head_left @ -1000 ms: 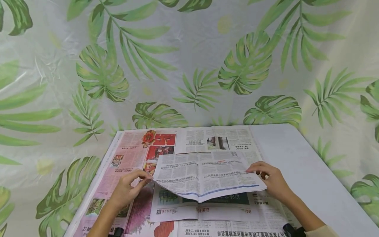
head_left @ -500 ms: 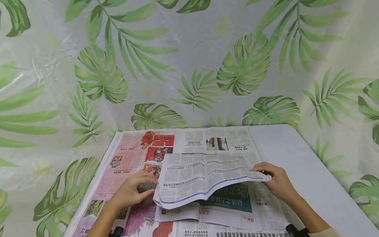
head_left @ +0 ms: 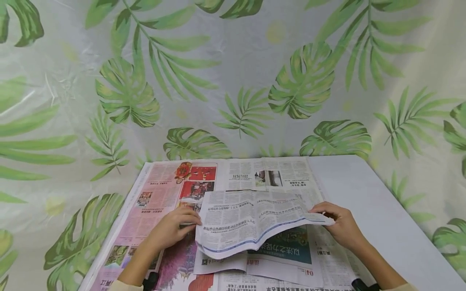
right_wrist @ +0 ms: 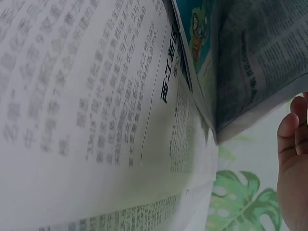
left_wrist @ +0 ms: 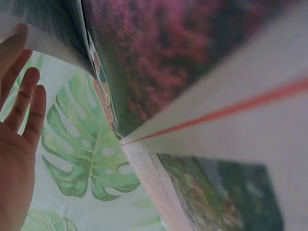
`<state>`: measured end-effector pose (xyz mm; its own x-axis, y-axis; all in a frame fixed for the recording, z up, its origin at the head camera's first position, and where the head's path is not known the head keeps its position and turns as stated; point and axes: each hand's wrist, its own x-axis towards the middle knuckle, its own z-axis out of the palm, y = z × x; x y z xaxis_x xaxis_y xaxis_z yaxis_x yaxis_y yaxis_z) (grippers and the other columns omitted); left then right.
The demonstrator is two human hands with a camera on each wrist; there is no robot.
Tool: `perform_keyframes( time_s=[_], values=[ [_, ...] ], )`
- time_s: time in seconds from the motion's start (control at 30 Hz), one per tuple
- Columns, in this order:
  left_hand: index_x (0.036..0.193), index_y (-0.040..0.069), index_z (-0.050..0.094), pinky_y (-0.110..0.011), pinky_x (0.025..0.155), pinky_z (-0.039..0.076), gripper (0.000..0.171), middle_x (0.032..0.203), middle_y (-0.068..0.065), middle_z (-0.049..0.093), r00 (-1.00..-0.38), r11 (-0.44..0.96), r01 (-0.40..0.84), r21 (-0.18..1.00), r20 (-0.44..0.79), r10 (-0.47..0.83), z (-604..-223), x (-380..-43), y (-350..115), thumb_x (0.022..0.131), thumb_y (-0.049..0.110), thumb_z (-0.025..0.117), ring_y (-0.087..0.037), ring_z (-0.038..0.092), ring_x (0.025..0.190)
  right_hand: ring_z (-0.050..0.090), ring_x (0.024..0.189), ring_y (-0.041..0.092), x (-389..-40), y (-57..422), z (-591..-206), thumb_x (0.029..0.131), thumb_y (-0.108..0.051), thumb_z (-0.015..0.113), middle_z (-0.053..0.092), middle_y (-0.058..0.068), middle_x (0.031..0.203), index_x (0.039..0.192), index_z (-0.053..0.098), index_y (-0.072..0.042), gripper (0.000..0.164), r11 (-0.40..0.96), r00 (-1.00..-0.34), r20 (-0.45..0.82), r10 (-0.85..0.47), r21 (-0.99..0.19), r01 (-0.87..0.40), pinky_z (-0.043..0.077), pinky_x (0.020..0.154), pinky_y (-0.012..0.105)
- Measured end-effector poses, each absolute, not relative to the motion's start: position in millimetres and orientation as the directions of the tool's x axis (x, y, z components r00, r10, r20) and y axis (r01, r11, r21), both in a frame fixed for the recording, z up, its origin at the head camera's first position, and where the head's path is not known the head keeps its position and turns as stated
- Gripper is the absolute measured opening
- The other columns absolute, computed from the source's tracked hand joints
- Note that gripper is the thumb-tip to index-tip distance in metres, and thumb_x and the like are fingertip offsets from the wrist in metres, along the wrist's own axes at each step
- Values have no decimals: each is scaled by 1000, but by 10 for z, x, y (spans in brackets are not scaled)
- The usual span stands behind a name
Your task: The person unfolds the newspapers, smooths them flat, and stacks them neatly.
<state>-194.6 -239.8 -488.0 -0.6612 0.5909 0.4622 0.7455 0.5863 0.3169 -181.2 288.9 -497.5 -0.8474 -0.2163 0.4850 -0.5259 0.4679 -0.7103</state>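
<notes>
A folded newspaper (head_left: 233,222) is held up at a slant, its front edge curving upward on the right. My left hand (head_left: 176,228) pinches its left edge between thumb and fingers. At the right edge, my right hand (head_left: 336,222) grips the paper near its front corner. Below lies another part of folded newspaper (head_left: 280,266) with a dark green printed panel. In the left wrist view, fingers of the left hand (left_wrist: 19,125) spread beside the raised sheet. The right wrist view has the right hand (right_wrist: 296,163) by the paper's dark underside, its fingertips partly out of frame.
Open newspaper sheets (head_left: 160,178) with pink pages and red photos cover the left and middle of the white table (head_left: 349,182). Behind the table hangs a leaf-patterned curtain (head_left: 247,60). A dark band (head_left: 364,285) shows at each wrist.
The raised newspaper has shifted slightly right. Its left front has dipped and its right side now arches higher. My left hand has moved right with its edge; the right hand has moved only slightly.
</notes>
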Motion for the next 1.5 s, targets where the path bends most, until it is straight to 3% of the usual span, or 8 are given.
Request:
perform_keyframes(
  time_s=[0.3, 0.53, 0.67, 0.83, 1.07, 1.27, 1.43, 1.5],
  values=[
    [103, 22, 77, -40, 89, 60, 41, 114, 2, 77, -726, 613, 671, 417, 539, 428, -4739, -1860, -2470, 78, -9, 82, -28, 72, 112, 62, 103, -5, -1864, 2929, -4969, 87, 7, 76, 73, 7, 108, 104, 79, -15, 29, 473, -853, 484, -194, -716, -513, 50, 84, 9],
    [96, 24, 75, -30, 74, 58, 25, 98, 6, 77, -737, 627, 637, 449, 595, 322, -4707, -1860, -2538, 85, 2, 81, -6, 70, 85, 63, 99, -2, -1898, 2894, -4874, 89, 8, 74, 73, 0, 106, 105, 80, -13, 27, 462, -846, 502, -181, -716, -524, 52, 79, 12],
    [97, 20, 75, -31, 73, 60, 13, 90, 8, 76, -759, 649, 602, 464, 586, 285, -4669, -1912, -2535, 91, 8, 78, -5, 71, 84, 65, 92, 1, -1990, 2859, -4802, 93, 5, 71, 72, -7, 105, 107, 78, -11, 22, 435, -839, 512, -181, -724, -536, 53, 74, 16],
    [105, 21, 71, -31, 75, 62, 20, 93, 6, 78, -789, 648, 574, 501, 551, 273, -4649, -1960, -2508, 94, 4, 74, -6, 74, 86, 64, 85, 3, -2090, 2797, -4767, 95, 2, 70, 71, -12, 99, 103, 76, -12, 18, 446, -852, 500, -155, -734, -512, 51, 72, 18],
    [110, 22, 69, -37, 79, 61, 14, 98, 6, 77, -826, 641, 542, 544, 486, 286, -4662, -2023, -2451, 98, 14, 71, -10, 74, 90, 62, 81, 6, -2090, 2729, -4733, 96, 0, 69, 68, -1, 92, 104, 75, -6, 11, 501, -871, 473, -135, -726, -471, 52, 69, 23],
    [108, 21, 68, -47, 79, 60, 10, 96, 7, 77, -843, 633, 526, 568, 446, 300, -4677, -2170, -2426, 99, 18, 70, -18, 75, 90, 61, 81, 3, -2263, 2817, -4838, 98, -10, 70, 70, -4, 96, 104, 77, -14, 10, 559, -888, 442, -125, -708, -431, 51, 67, 23],
    [108, 19, 66, -41, 82, 60, 7, 95, 4, 76, -855, 609, 510, 608, 439, 278, -4674, -2238, -2410, 101, 19, 67, -21, 75, 92, 67, 86, 3, -2370, 2873, -4903, 101, -17, 68, 75, 3, 107, 110, 79, -14, 15, 563, -905, 398, -148, -719, -408, 54, 70, 23],
    [108, 19, 65, -37, 80, 59, 7, 94, 5, 76, -857, 607, 503, 615, 443, 262, -4668, -2246, -2400, 101, 20, 67, -20, 75, 92, 66, 74, 9, -2375, 2890, -4919, 102, -20, 66, 75, 9, 105, 109, 79, -11, 17, 571, -920, 364, -145, -729, -378, 52, 63, 25]
  ],
)
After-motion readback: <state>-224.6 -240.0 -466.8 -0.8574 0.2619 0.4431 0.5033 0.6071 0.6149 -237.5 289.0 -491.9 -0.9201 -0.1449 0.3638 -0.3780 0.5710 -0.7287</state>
